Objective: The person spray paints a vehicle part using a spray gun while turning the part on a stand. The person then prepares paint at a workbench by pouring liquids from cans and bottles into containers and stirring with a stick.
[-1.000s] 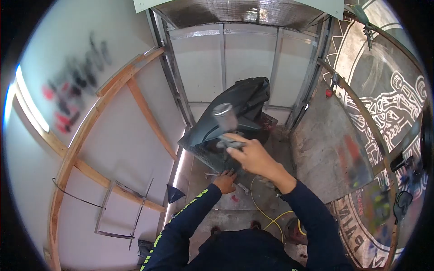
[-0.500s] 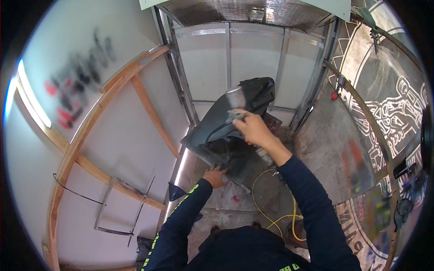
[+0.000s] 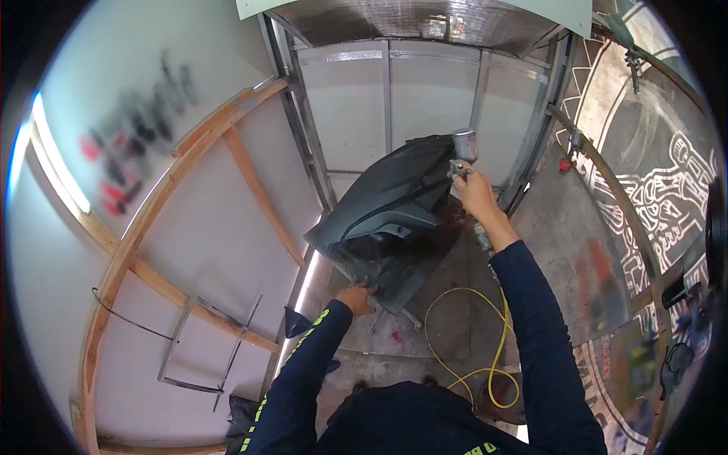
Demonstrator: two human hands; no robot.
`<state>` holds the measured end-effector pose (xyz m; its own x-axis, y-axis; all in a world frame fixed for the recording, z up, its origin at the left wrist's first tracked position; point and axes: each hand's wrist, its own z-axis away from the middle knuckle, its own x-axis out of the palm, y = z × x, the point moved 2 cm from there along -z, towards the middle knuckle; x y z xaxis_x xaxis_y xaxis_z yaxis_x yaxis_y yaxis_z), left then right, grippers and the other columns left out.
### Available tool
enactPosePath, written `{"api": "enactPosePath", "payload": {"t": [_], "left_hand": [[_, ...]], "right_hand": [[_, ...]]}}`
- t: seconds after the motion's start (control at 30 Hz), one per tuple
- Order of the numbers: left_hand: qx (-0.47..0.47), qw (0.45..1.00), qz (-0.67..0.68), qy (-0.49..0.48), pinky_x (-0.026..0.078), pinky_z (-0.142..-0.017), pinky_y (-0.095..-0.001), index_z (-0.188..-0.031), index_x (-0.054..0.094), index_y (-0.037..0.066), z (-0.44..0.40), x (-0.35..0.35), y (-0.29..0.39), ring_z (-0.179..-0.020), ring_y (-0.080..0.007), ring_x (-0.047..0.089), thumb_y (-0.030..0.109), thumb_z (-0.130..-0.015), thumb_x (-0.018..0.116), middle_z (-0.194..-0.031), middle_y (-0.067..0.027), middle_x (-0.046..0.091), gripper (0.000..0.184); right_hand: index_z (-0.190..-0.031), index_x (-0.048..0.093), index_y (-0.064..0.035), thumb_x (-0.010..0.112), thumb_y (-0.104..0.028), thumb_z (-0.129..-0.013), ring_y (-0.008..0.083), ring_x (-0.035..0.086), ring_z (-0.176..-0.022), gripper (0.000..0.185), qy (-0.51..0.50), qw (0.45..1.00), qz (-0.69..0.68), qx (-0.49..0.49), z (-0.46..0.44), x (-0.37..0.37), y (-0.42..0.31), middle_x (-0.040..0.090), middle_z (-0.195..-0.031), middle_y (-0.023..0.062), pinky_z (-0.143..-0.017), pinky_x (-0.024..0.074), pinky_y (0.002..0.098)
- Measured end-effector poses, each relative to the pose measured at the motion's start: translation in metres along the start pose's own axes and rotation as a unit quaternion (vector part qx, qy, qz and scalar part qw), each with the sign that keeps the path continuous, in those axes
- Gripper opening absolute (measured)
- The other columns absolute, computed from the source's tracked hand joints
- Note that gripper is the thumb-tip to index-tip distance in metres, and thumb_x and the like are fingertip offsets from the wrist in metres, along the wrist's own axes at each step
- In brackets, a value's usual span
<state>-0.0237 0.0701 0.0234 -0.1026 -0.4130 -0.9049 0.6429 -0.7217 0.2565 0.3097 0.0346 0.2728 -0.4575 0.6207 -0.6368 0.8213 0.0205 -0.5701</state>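
My right hand (image 3: 479, 199) is closed around a spray gun (image 3: 465, 145), its metal cup on top, near the far right end of a dark motorcycle-type fairing panel (image 3: 387, 199). The panel looks matte black-grey, with a curved ridge and a small hole. It lies on a dark board (image 3: 413, 279) with a speckled edge. At the board's near left edge, my left hand (image 3: 356, 297) grips with its fingers curled over the rim. Beneath the board, a pale stand leg (image 3: 410, 318) shows. The gun's nozzle tip is too small to make out.
A yellow air hose (image 3: 432, 311) loops across the concrete floor on the right. Wooden framing (image 3: 152, 205) and a wire frame (image 3: 201, 345) are on the left wall. Another spray gun (image 3: 574, 144) with a red part hangs at right. White panels with metal studs close off the back.
My right hand with the spray gun has moved right, from over the panel's middle to its far right end. The panel and board have turned slightly; my left hand stays at the near edge.
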Motion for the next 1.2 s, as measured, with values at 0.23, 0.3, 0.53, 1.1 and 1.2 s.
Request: {"api": "enactPosePath", "payload": {"t": [0.23, 0.3, 0.53, 1.1, 1.2], "left_hand": [[0.015, 0.999, -0.008, 0.028, 0.033, -0.115, -0.0516, -0.15, 0.041, 0.019, -0.006, 0.009, 0.001, -0.143, -0.0496, 0.025, 0.048, -0.076, 0.071, -0.158, -0.0237, 0.027, 0.085], [0.006, 1.0, 0.003, 0.031, 0.033, -0.115, -0.0511, -0.15, 0.041, 0.019, -0.002, 0.01, 0.005, -0.144, -0.0493, 0.025, 0.048, -0.076, 0.071, -0.158, -0.0224, 0.028, 0.085], [-0.003, 0.996, 0.082, 0.037, 0.032, -0.114, -0.0579, -0.147, 0.045, 0.022, 0.016, 0.012, 0.012, -0.147, -0.0444, 0.021, 0.04, -0.076, 0.073, -0.16, -0.0138, 0.027, 0.078], [0.002, 0.999, 0.047, 0.022, 0.029, -0.104, -0.0765, -0.151, 0.038, 0.025, 0.003, 0.017, 0.001, -0.15, -0.0398, 0.011, 0.045, -0.079, 0.069, -0.164, -0.0112, 0.017, 0.08], [0.003, 0.999, 0.051, 0.014, 0.028, -0.104, -0.077, -0.151, 0.038, 0.025, 0.001, 0.019, 0.0, -0.15, -0.0392, 0.012, 0.045, -0.079, 0.069, -0.164, -0.0108, 0.017, 0.08]], "right_hand": [[-0.129, 0.058, -0.0051, 0.057, -0.015, -0.095, 0.0285, 0.071, -0.089, 0.036, -0.179, 0.968, -0.173, 0.007, 0.056, 0.003, -0.139, 0.073, -0.101, 0.018, -0.079, 0.0528, 0.0363], [-0.129, 0.058, -0.0057, 0.058, -0.017, -0.094, 0.0352, 0.069, -0.077, 0.037, -0.199, 0.966, -0.161, -0.027, 0.07, 0.022, -0.15, 0.069, -0.088, 0.0216, -0.071, 0.0518, 0.0401], [-0.131, 0.057, -0.0072, 0.059, -0.02, -0.092, 0.0354, 0.067, -0.071, 0.041, -0.244, 0.951, -0.156, -0.11, 0.127, 0.093, -0.177, 0.064, -0.078, 0.0249, -0.067, 0.0508, 0.0411], [-0.132, 0.058, -0.009, 0.057, -0.016, -0.094, 0.033, 0.071, -0.085, 0.038, -0.042, 0.989, -0.14, 0.019, 0.077, 0.007, -0.139, 0.071, -0.098, 0.0222, -0.077, 0.0534, 0.0375], [-0.132, 0.057, -0.0096, 0.057, -0.016, -0.094, 0.0373, 0.07, -0.089, 0.039, -0.078, 0.982, -0.174, 0.001, 0.084, 0.015, -0.154, 0.07, -0.099, 0.0229, -0.078, 0.0533, 0.039]]}}
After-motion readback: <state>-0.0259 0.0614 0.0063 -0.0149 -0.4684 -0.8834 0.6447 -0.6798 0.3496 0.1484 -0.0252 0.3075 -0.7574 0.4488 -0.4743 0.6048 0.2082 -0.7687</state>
